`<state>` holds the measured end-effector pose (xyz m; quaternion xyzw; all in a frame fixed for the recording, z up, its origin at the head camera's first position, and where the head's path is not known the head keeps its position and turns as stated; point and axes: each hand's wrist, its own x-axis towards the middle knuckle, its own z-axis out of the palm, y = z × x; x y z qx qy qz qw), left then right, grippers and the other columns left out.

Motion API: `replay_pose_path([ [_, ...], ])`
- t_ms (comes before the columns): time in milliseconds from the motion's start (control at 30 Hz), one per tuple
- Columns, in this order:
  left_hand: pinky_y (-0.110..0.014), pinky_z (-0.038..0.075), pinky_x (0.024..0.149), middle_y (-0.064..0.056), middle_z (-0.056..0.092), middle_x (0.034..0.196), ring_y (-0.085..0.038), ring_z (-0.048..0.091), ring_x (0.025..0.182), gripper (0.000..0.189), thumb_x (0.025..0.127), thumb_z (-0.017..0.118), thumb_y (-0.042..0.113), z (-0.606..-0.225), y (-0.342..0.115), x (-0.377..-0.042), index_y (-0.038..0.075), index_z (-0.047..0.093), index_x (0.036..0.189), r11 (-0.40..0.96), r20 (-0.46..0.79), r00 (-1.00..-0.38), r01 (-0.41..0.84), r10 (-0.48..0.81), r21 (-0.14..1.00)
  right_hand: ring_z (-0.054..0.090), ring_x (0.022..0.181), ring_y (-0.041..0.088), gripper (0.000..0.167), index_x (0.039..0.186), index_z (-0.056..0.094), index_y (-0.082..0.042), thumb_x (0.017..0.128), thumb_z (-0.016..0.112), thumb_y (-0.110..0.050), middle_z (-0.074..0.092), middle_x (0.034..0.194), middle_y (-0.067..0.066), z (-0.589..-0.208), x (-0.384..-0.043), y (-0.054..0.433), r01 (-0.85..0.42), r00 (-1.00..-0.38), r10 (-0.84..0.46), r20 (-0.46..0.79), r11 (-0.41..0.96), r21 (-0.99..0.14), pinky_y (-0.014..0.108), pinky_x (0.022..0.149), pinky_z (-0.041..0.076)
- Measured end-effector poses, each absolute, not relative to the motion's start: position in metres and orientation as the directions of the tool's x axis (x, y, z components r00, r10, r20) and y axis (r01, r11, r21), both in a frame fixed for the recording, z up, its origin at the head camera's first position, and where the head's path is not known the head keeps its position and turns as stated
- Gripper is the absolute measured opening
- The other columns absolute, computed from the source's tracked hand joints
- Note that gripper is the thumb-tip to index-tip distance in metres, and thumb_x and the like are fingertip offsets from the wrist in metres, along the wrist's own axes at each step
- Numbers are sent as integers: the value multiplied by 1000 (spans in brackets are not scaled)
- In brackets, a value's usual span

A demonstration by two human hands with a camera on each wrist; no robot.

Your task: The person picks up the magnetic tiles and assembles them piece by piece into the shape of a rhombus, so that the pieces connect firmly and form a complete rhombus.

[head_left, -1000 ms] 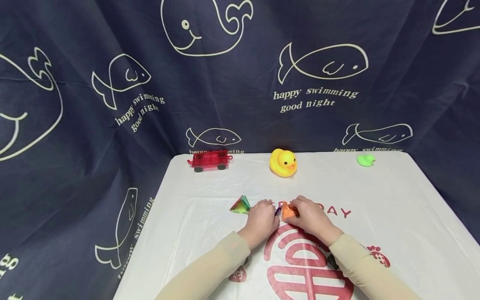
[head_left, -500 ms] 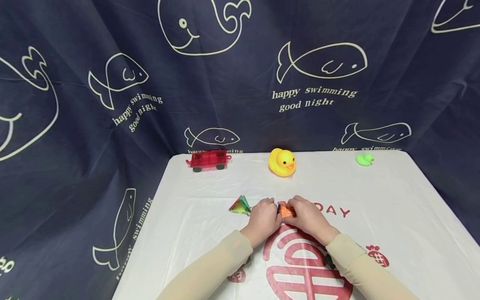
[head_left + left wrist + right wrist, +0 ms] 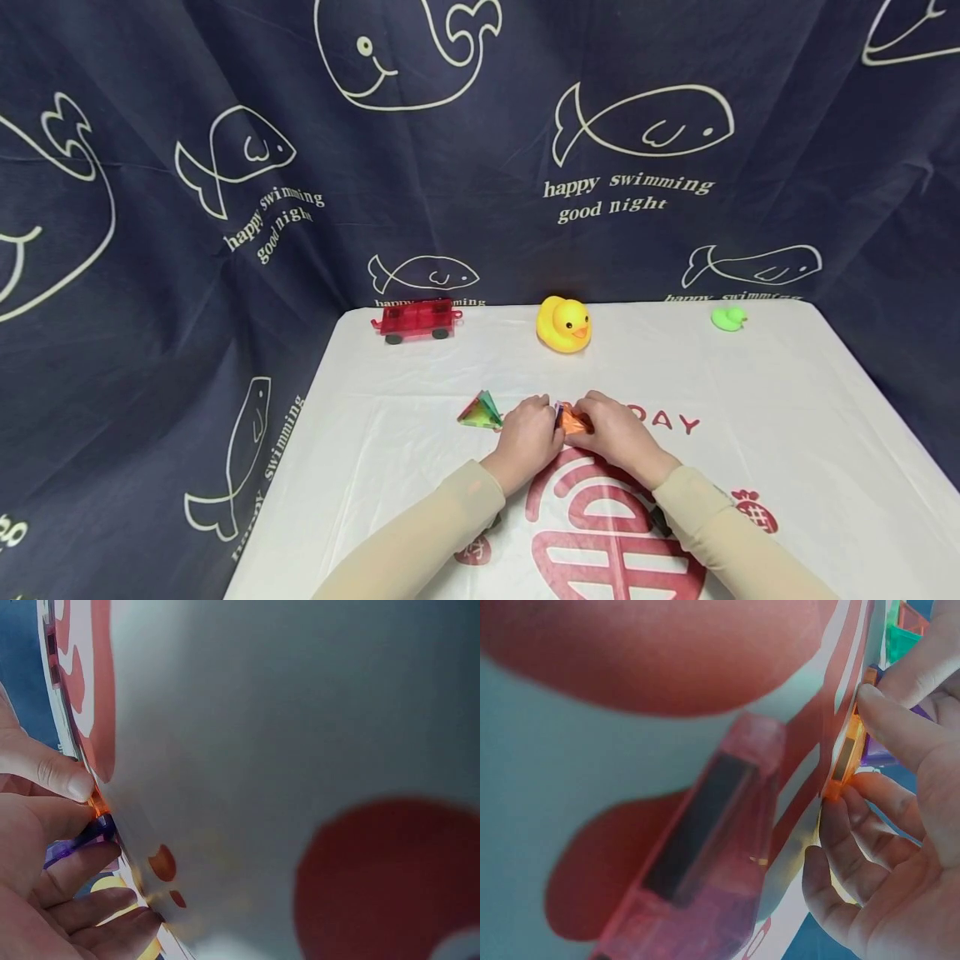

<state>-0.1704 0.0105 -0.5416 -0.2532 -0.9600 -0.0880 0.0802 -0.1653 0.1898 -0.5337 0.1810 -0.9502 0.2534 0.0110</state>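
1. The head view is evenly lit: the white tabletop (image 3: 420,367) is bright, the navy curtain (image 3: 480,167) much dimmer, with soft shading in its folds.
2. The yellow duck (image 3: 562,325) looks reasonably crisp.
3. The left wrist view is murky, darkening towards its right edge; a large red print (image 3: 382,877) blurs, and pale glare sits at the bottom.
4. In the right wrist view, a pink translucent piece (image 3: 716,862) is out of focus; the right hand (image 3: 919,862) is clearer.
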Motion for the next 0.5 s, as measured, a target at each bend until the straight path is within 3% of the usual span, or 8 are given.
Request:
replay_pose_path([
  [300,-39,60,76,-10,73,113,-23,70,96,24,89,79,32,-540,6,-168,8,79,94,848,195,-851,514,487,129,50,70,13,33,98,73,-3,79,91,-23,57,84,-1,-530,-166,191,-351,-931,-355,87,804,-480,35,65,48],
  [500,-39,59,68,-6,72,103,-22,68,84,22,89,79,33,-540,4,-166,11,78,88,848,203,-850,515,485,129,50,69,13,32,98,73,-2,80,90,-22,58,84,0,-529,-165,192,-354,-930,-356,90,799,-486,34,65,47],
])
